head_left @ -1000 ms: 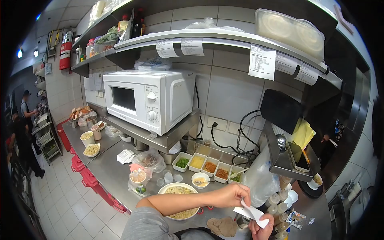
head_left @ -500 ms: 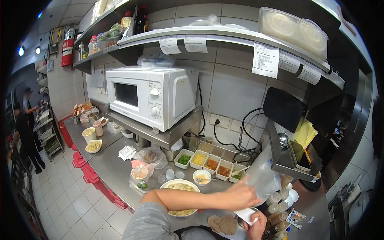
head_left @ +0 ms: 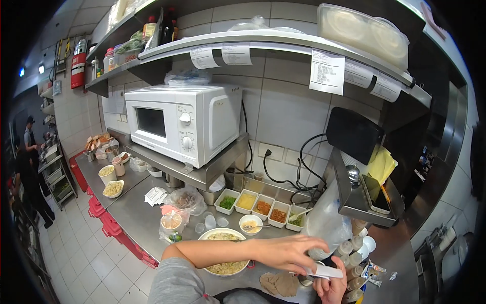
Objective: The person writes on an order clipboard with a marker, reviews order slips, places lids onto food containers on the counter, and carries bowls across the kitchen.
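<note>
A folded white paper [head_left: 327, 271] is between my two hands at the lower right. My right hand [head_left: 331, 285] grips its right end, the thumb and a finger pressed on it. My left hand [head_left: 291, 252] reaches across from the left, its fingertips at the paper's left end and its other fingers spread above. Just below the paper is a metal container [head_left: 306, 279], partly hidden. A brown cloth [head_left: 279, 284] lies to its left. Under my left forearm stands a white dish [head_left: 223, 268] of food, partly covered by the arm.
Several white tubs of toppings [head_left: 263, 206] line the counter's back, near a small bowl [head_left: 250, 223]. Bottles [head_left: 356, 272] stand right of my hands. A microwave [head_left: 187, 126] sits on a raised shelf. Two people [head_left: 30, 172] stand far left.
My left hand, lifted off the paper half a second ago, is back down at its left end. The paper now looks narrower and flatter. The whole view has shifted slightly.
</note>
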Demonstrator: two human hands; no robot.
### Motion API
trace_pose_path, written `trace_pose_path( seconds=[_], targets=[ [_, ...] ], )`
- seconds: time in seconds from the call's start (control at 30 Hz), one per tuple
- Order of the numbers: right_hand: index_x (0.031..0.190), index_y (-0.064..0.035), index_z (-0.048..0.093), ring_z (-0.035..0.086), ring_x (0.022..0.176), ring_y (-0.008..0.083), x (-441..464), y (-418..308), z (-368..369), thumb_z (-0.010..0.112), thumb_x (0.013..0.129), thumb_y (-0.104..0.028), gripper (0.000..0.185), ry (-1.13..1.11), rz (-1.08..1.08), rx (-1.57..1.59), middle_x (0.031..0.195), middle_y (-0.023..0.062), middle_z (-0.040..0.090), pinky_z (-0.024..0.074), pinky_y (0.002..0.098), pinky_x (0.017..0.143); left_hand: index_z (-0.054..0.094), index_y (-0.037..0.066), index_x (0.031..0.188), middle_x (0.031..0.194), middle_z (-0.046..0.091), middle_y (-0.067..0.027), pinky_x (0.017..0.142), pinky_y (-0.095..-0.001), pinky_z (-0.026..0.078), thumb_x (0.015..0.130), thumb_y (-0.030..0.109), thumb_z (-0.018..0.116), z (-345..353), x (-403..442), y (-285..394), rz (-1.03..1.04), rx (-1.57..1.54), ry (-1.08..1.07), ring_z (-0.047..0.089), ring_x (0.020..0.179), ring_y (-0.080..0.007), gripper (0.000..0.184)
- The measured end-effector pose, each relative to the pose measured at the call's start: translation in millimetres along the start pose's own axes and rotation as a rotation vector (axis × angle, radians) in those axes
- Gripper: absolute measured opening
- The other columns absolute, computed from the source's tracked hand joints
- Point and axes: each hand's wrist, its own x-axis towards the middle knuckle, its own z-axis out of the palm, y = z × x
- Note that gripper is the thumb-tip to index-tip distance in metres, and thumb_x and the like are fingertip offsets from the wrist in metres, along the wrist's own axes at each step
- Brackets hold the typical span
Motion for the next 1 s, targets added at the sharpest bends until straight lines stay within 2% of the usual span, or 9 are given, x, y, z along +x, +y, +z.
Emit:
trace_pose_path(
  seconds=[0.1, 0.2, 0.37, 0.43, 0.57, 0.67, 0.77, 0.87, 1.0],
  targets=[
    [0.135, -0.0012, 0.030, 0.032, 0.039, 0.0063, 3, 2, 7, 0.043, 0.093, -0.014, 0.046, -0.006, -0.102, 0.006, 0.055, -0.0014, 0.039, 0.0287, 0.0188, 0.035, 0.062, 0.002, 0.087, 0.121, 0.051, -0.0145, 0.076, -0.0346, 0.050, 0.073, -0.008, 0.055, 11, -9, -23, -0.064, -0.293, -0.199, 0.058, 0.101, -0.0308, 0.019],
    [0.136, -0.0013, 0.028, 0.033, 0.038, 0.0061, 5, 6, 7, 0.045, 0.092, -0.015, 0.048, -0.001, -0.129, -0.061, 0.054, -0.0013, 0.040, 0.0290, 0.0190, 0.035, 0.062, 0.001, 0.088, 0.116, 0.054, -0.0148, 0.077, -0.0347, 0.050, 0.074, -0.008, 0.053, 1, -4, -34, -0.074, -0.319, -0.156, 0.060, 0.096, -0.0306, 0.019],
    [0.136, -0.0011, 0.028, 0.036, 0.041, 0.0054, 9, 5, 11, 0.047, 0.092, -0.018, 0.051, 0.024, -0.052, -0.069, 0.060, 0.0005, 0.047, 0.0320, 0.0187, 0.038, 0.065, 0.003, 0.090, 0.134, 0.038, -0.0169, 0.086, -0.0394, 0.045, 0.072, -0.008, 0.052, -2, 16, 1, 0.073, -0.322, -0.154, 0.049, 0.114, -0.0327, 0.024],
    [0.137, -0.0020, 0.028, 0.036, 0.043, 0.0058, 7, 8, 16, 0.044, 0.093, -0.016, 0.048, 0.098, -0.039, -0.090, 0.063, 0.0007, 0.049, 0.0324, 0.0187, 0.040, 0.065, 0.003, 0.091, 0.128, 0.044, -0.0171, 0.084, -0.0382, 0.045, 0.071, -0.009, 0.051, 10, 11, -2, -0.042, -0.232, -0.245, 0.051, 0.111, -0.0320, 0.027],
    [0.141, -0.0051, 0.019, 0.041, 0.047, 0.0085, -1, 5, 4, 0.044, 0.094, -0.020, 0.055, -0.099, -0.040, -0.100, 0.063, 0.0049, 0.050, 0.0342, 0.0191, 0.043, 0.065, 0.003, 0.095, 0.113, 0.056, -0.0166, 0.082, -0.0359, 0.047, 0.069, -0.011, 0.050, 8, 6, -21, -0.239, -0.271, -0.363, 0.057, 0.102, -0.0294, 0.032],
    [0.141, -0.0053, 0.016, 0.042, 0.048, 0.0090, -1, 12, -3, 0.044, 0.095, -0.024, 0.058, -0.089, -0.077, -0.151, 0.062, 0.0049, 0.049, 0.0347, 0.0207, 0.044, 0.064, 0.003, 0.102, 0.101, 0.062, -0.0146, 0.076, -0.0322, 0.050, 0.072, -0.009, 0.053, -38, 18, -37, -0.202, 0.058, 0.105, 0.062, 0.090, -0.0255, 0.034],
    [0.139, -0.0047, 0.023, 0.042, 0.052, 0.0082, -1, 10, 0, 0.044, 0.095, -0.024, 0.053, -0.124, -0.019, -0.229, 0.064, 0.0022, 0.049, 0.0342, 0.0193, 0.048, 0.061, 0.003, 0.111, 0.108, 0.062, -0.0090, 0.086, -0.0310, 0.046, 0.078, 0.009, 0.068, -118, 46, -42, -0.351, 0.036, 0.672, 0.057, 0.098, -0.0149, 0.035],
    [0.137, -0.0043, 0.027, 0.043, 0.055, 0.0076, -6, 3, 9, 0.045, 0.094, -0.022, 0.050, -0.144, 0.045, -0.317, 0.067, 0.0010, 0.049, 0.0337, 0.0183, 0.050, 0.059, 0.001, 0.114, 0.111, 0.061, -0.0095, 0.087, -0.0282, 0.045, 0.075, 0.011, 0.072, -193, 67, -63, -0.286, 0.196, 0.864, 0.055, 0.101, -0.0149, 0.042],
    [0.137, -0.0048, 0.028, 0.044, 0.057, 0.0072, -6, 9, 2, 0.046, 0.093, -0.018, 0.049, -0.165, 0.054, -0.314, 0.069, 0.0003, 0.049, 0.0335, 0.0184, 0.050, 0.059, -0.002, 0.113, 0.107, 0.061, -0.0095, 0.081, -0.0228, 0.047, 0.075, 0.005, 0.071, -237, 82, -87, -0.274, -0.121, 0.925, 0.058, 0.091, -0.0113, 0.040]
  ],
)
